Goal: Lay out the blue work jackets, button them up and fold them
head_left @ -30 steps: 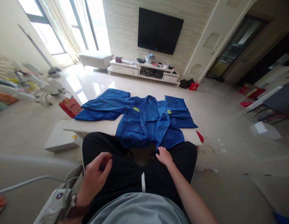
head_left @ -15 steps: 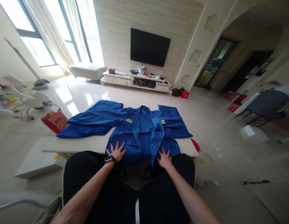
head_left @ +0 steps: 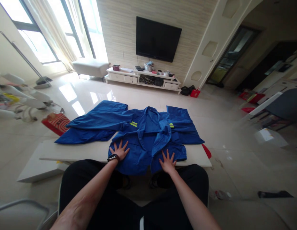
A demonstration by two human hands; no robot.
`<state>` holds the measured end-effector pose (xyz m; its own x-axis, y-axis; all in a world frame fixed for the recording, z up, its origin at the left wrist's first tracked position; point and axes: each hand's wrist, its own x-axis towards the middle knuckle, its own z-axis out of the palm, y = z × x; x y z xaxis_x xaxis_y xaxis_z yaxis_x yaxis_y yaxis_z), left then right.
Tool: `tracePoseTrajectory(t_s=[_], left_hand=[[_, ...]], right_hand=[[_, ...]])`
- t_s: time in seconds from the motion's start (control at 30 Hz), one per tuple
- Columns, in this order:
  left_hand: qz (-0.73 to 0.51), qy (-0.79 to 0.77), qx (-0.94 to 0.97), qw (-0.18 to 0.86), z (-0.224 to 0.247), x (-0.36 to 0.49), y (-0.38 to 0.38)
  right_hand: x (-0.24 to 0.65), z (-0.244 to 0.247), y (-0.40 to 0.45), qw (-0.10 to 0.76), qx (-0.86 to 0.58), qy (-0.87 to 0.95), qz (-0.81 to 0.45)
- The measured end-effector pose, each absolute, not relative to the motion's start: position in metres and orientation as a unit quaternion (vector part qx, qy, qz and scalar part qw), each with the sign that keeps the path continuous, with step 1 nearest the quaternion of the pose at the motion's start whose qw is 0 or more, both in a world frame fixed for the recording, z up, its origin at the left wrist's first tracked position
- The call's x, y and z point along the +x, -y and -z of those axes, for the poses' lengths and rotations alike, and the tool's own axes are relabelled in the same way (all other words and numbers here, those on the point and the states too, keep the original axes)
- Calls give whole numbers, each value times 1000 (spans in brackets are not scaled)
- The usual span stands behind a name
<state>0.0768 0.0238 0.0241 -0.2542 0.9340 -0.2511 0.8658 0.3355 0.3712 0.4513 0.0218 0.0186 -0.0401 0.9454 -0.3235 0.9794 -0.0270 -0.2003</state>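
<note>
A blue jacket with yellow-green stripes on its front lies spread over a low white table, its collar at the far side and its front partly open. Its lower hem hangs over the near edge. My left hand, with a watch at the wrist, rests flat with fingers spread on the lower left of the jacket. On the lower right front panel lies my right hand, also with fingers apart. More blue cloth extends to the table's left.
A red patterned bag stands left of the table, near a white box. Beyond are a TV cabinet and a grey bench. My knees are against the near table edge.
The jacket's right front panel lies flatter and more spread at the bottom. My right hand has moved slightly, still on the cloth. The camera view has shifted a little.
</note>
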Motion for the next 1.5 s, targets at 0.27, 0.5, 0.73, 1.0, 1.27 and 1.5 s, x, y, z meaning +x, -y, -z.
tracePoseTrajectory(t_s=[0.27,0.5,0.73,1.0,1.27,1.5], left_hand=[[-193,-760,596,173,-50,81,14],[-368,-691,368,502,-32,173,109],[-396,-672,128,613,-13,192,115],[-453,-618,22,642,-14,184,105],[-489,-563,15,666,-31,190,112],[-514,-565,15,645,-46,201,114]], right_hand=[[437,-17,10,-16,704,-700,121],[412,-36,60,-43,672,-727,134],[401,-47,88,-142,646,-722,200],[416,-36,64,-328,592,-649,348],[418,-28,64,-403,567,-571,437],[427,-39,69,-432,545,-562,448]])
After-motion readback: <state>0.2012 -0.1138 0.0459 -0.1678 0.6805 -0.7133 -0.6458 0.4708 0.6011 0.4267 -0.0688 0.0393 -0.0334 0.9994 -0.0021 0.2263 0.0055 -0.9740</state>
